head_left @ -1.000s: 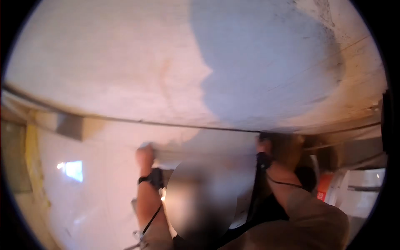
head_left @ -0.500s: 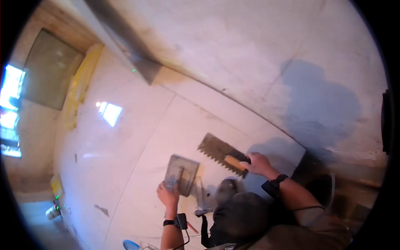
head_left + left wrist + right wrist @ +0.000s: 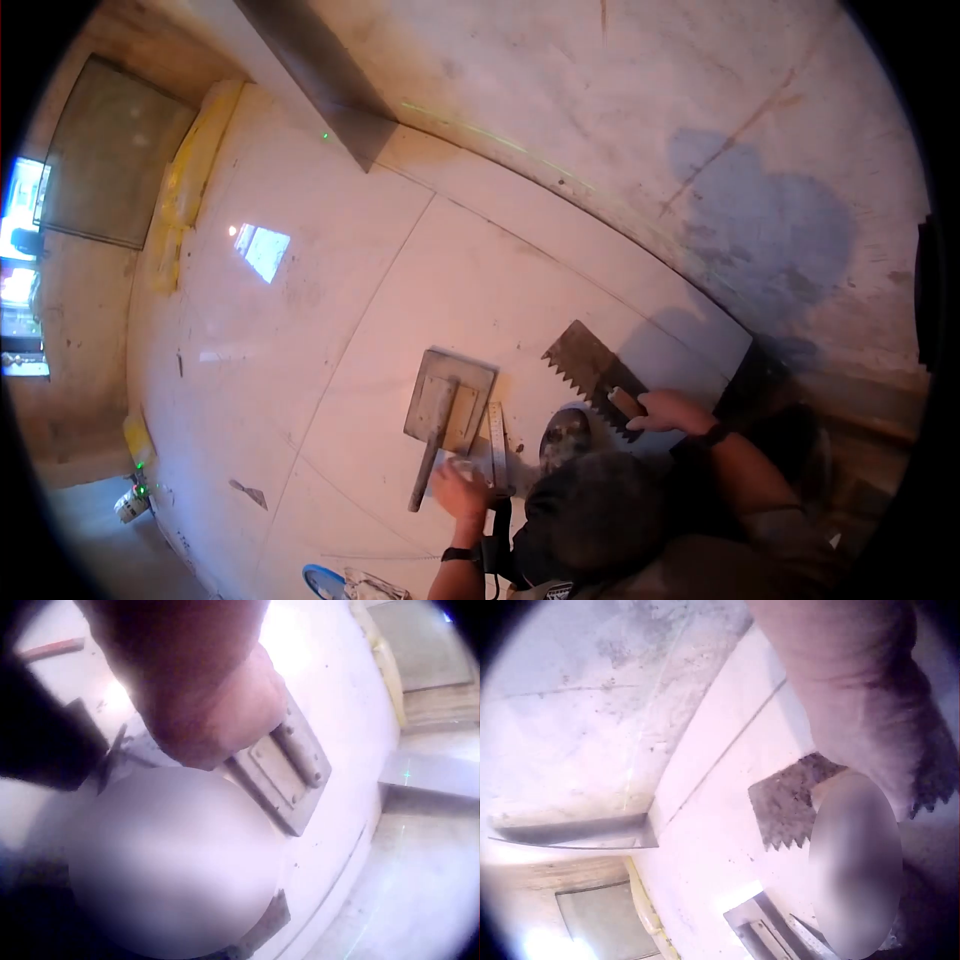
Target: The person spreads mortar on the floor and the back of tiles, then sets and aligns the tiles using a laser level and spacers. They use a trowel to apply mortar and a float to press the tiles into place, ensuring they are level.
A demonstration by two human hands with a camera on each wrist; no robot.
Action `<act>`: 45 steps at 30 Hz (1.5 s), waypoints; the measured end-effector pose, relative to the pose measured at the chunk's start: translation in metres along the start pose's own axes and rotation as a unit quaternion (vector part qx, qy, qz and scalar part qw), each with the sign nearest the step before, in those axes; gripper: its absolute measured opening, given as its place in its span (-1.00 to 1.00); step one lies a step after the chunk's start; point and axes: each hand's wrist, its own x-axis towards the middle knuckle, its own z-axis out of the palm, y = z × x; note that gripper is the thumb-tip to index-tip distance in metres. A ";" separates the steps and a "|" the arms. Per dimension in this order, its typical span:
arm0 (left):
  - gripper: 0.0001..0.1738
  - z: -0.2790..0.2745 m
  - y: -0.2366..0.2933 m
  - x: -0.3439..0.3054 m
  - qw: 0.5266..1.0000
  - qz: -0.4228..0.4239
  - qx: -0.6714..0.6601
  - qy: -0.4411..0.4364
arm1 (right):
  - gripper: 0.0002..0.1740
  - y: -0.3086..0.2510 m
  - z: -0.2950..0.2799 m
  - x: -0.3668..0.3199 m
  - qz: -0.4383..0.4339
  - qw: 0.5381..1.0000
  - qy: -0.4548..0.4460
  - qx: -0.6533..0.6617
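Note:
My right hand (image 3: 672, 412) grips the wooden handle (image 3: 626, 402) of a notched trowel (image 3: 582, 362), whose toothed edge faces left over the pale floor tiles. A square flat float (image 3: 468, 400) with a long bar handle (image 3: 432, 460) lies left of it, handle side up. My left hand (image 3: 460, 490) is just right of the handle's end, its fingertips close beside it; the handle shows uncovered along its length in the head view. In the left wrist view that hand overlaps part of the float (image 3: 266, 776). A narrow ruler-like strip (image 3: 497, 440) lies right of the float.
A shoe (image 3: 566, 436) stands between the tools. A grey angled panel (image 3: 320, 85) leans at the wall-floor corner, with yellow sheeting (image 3: 190, 165) farther left. A small scraper-like piece (image 3: 248, 492) and a blue ring-shaped rim (image 3: 322, 580) are on the left. A dark gap (image 3: 752, 385) borders the tiles on the right.
The head view has turned from the wall down to the floor and tools. The left hand has shifted right, to the other side of the float's handle. The right hand keeps hold of the notched trowel.

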 end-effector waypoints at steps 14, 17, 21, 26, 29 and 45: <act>-0.68 -0.090 0.033 0.091 0.895 -0.030 -0.418 -0.155 | -0.55 -0.112 -0.039 -0.003 -0.275 0.868 0.262 0.319; -0.73 -0.111 0.150 0.116 0.833 0.127 -0.530 -0.099 | -0.54 -0.159 -0.073 0.001 -0.321 0.859 0.265 0.299; -0.65 -0.092 0.224 0.129 0.779 0.250 -0.562 -0.122 | -0.56 -0.162 -0.128 -0.003 -0.185 0.871 0.336 0.307; -0.60 -0.048 0.224 0.211 0.792 0.493 -0.327 -0.148 | -0.56 -0.076 -0.135 -0.013 -0.158 0.848 0.407 0.299; -0.47 -0.011 0.222 0.302 0.921 0.340 -0.192 0.019 | -0.51 -0.039 -0.099 0.003 -0.106 0.874 0.407 0.244; -0.37 0.020 0.277 0.441 0.912 0.331 -0.195 0.143 | -0.50 -0.103 -0.128 0.100 -0.142 0.813 0.480 0.296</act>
